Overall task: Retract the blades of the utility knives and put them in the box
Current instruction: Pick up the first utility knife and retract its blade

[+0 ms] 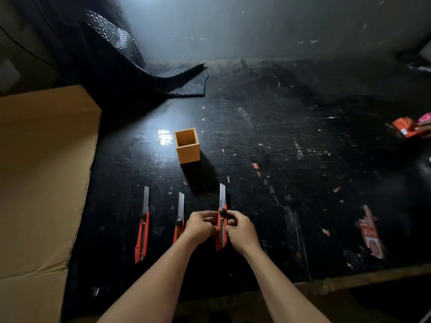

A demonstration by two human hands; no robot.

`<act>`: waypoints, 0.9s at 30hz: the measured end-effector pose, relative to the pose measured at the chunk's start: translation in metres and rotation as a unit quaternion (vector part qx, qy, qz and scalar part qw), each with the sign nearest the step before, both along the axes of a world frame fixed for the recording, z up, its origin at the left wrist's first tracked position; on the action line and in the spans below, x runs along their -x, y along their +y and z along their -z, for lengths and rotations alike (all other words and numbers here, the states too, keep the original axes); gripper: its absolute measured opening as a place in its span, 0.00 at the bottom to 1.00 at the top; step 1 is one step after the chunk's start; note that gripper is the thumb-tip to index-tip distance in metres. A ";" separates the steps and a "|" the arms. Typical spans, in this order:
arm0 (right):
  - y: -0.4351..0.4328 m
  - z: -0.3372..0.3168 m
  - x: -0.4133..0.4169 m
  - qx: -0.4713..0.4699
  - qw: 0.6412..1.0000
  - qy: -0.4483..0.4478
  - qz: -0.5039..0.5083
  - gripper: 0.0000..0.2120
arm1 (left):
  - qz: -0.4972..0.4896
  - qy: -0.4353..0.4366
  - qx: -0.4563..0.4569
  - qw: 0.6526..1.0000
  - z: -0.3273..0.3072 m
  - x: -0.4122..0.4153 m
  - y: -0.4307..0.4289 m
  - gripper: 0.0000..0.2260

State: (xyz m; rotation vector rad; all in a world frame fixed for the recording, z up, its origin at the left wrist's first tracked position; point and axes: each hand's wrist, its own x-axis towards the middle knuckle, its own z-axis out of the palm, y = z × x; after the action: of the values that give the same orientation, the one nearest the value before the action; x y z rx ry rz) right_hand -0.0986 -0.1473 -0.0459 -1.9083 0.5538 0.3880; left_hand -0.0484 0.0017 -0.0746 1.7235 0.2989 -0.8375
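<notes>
At nine o'clock a flat sheet of brown cardboard (44, 183) covers the edge of the scuffed black bench (291, 159). Right of it, at about seven o'clock, lies a red utility knife with its blade out (142, 226), and just beside that a second red knife, blade also out (179, 223), its handle partly hidden by the left hand (200, 226). Both hands meet at six o'clock: the left hand and the right hand (241, 230) each have a grip clenched on the handle of a third red knife (222, 220), blade extended towards twelve. Beyond it, near centre, stands the open square wooden box (187, 145), with no knife visible inside.
</notes>
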 end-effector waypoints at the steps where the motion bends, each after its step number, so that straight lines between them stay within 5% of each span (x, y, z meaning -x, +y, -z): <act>1: -0.002 -0.002 -0.002 -0.003 1.000 -0.006 0.007 0.21 | -0.013 -0.004 0.022 1.000 -0.004 0.000 -0.001 0.22; 16: 0.010 -0.131 -0.084 -0.064 0.962 -0.255 -0.073 0.18 | -0.118 -0.159 0.175 0.964 -0.164 -0.050 0.029 0.25; 27: 0.035 -0.250 -0.132 -0.094 0.923 -0.360 -0.102 0.15 | -0.086 -0.301 0.218 0.924 -0.280 -0.082 0.058 0.27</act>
State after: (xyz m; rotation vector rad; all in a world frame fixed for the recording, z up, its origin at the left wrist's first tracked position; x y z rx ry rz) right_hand 0.0337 -0.1120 0.2038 -1.7626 -0.1688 -0.1417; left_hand 0.0340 0.0598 0.2050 1.4211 -0.1472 -0.1903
